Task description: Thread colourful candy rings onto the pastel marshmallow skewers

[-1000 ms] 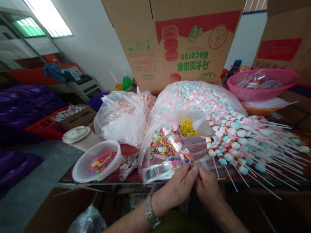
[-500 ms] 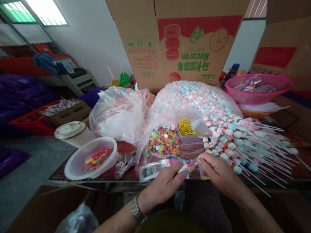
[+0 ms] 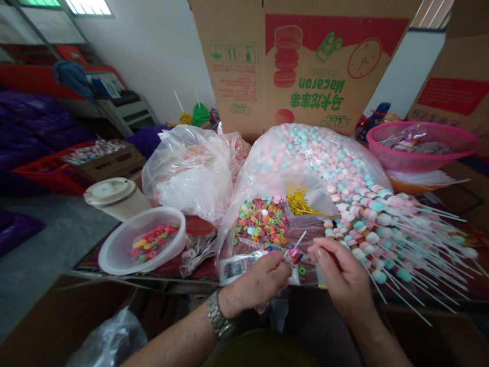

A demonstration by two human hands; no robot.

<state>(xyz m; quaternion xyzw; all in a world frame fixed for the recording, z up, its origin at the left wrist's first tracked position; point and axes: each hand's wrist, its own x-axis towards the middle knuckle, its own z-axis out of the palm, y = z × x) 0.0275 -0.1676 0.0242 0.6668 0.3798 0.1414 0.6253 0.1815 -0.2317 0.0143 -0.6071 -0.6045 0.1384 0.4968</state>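
Left hand: a small wrapped sweet (image 3: 295, 253) is held by the left hand (image 3: 263, 278), its grip clamped on the piece; a metal watch (image 3: 217, 316) is worn on that wrist.
Wrapped sweet: held near the front edge of the counter (image 3: 200, 224), between the two hands, its white stick (image 3: 301, 237) tilted up to the right.
Right hand: the right hand (image 3: 346, 275) is held just beside the sweet, apart from it; whether anything is pinched in its grip, or whether its fingertips meet, cannot be told.
Loose ring: a green ring (image 3: 302, 271) is seen between the hands.
Big clear bag: pink, blue and white pieces are heaped in the bag (image 3: 252, 158), with coloured rings (image 3: 263, 221) spread at its front.
Gold ties: the ties (image 3: 300, 203) are held in a whitish tray (image 3: 321, 196).
Skewers: marshmallow skewers (image 3: 382, 224) are piled at right, sticks pointed outward.
Bowl: more rings are contained in a translucent bowl (image 3: 107, 255) at left, beside a lidded cup (image 3: 116, 196).
Back: a printed carton (image 3: 244, 76) is stood behind the bags; a pink basket (image 3: 416, 163) is placed at right.
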